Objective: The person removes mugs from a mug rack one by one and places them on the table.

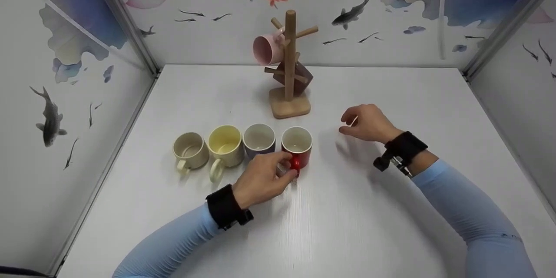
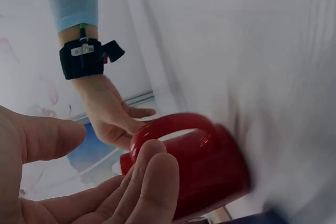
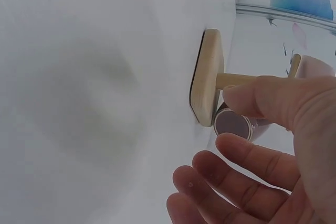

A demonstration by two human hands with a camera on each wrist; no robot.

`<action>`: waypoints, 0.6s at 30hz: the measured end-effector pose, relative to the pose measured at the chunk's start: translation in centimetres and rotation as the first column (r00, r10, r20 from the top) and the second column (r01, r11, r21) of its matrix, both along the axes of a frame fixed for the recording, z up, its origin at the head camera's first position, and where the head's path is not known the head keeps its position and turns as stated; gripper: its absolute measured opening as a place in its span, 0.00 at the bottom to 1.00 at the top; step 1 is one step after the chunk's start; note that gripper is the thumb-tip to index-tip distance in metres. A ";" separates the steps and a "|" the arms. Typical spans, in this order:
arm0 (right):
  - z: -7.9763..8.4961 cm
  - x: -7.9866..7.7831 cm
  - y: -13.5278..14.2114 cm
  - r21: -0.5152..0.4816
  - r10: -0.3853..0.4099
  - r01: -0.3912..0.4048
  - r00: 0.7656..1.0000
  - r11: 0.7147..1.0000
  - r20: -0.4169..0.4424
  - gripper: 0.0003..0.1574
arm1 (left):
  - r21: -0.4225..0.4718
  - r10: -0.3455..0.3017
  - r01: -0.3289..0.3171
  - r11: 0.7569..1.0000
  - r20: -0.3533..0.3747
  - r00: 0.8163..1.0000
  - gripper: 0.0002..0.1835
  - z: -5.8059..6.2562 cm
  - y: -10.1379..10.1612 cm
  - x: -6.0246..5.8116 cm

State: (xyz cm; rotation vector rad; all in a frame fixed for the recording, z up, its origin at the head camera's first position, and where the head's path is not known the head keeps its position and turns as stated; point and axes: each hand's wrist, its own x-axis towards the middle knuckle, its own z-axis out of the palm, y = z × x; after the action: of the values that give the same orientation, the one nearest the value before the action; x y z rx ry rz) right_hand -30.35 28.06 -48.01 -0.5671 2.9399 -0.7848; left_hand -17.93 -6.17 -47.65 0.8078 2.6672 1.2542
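A red mug [image 1: 304, 156] with a white inside stands upright at the right end of a row of mugs, its handle [image 2: 178, 121] towards the person. Around that handle is the left hand [image 1: 265, 178], fingertips at its side and thumb apart from it in the left wrist view; whether the fingertips touch it I cannot tell. To the right of the red mug, the right hand [image 1: 369, 122] hovers with nothing between its loosely bent fingers [image 3: 210, 174]. Left of the red mug stand a blue-grey mug [image 1: 259, 138], a yellow mug [image 1: 226, 147] and a beige mug [image 1: 191, 151].
Behind the row rises a wooden mug tree [image 1: 290, 56] on a square base. A pink mug [image 1: 267, 50] hangs on its upper left peg, and a brown mug [image 1: 302, 80] hangs lower down. Printed walls [image 1: 208, 43] border the white table [image 1: 208, 91].
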 end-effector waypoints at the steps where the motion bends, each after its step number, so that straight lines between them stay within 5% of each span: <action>1: 0.2 -0.1 0.0 -0.001 -0.001 0.001 1.000 1.000 -0.005 0.18 | 0.001 0.009 -0.009 1.000 -0.019 1.000 0.17 0.6 -0.2 -0.3; 11: 3.9 -1.4 -0.7 -0.023 -0.017 0.015 0.997 1.000 -0.077 0.16 | 0.093 0.144 -0.133 0.987 -0.117 0.983 0.18 6.1 -0.6 -5.1; 18: 6.3 -2.7 -1.9 -0.038 -0.032 0.027 0.990 0.999 -0.140 0.16 | 0.045 0.202 -0.197 0.979 -0.206 0.958 0.17 8.6 -0.6 -9.4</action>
State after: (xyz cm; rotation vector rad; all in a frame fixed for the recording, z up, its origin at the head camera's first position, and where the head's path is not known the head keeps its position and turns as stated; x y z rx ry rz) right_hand -33.04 26.19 -41.67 -0.6067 3.0746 -0.8349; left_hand -27.34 -6.72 -39.08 0.7255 2.9725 1.3140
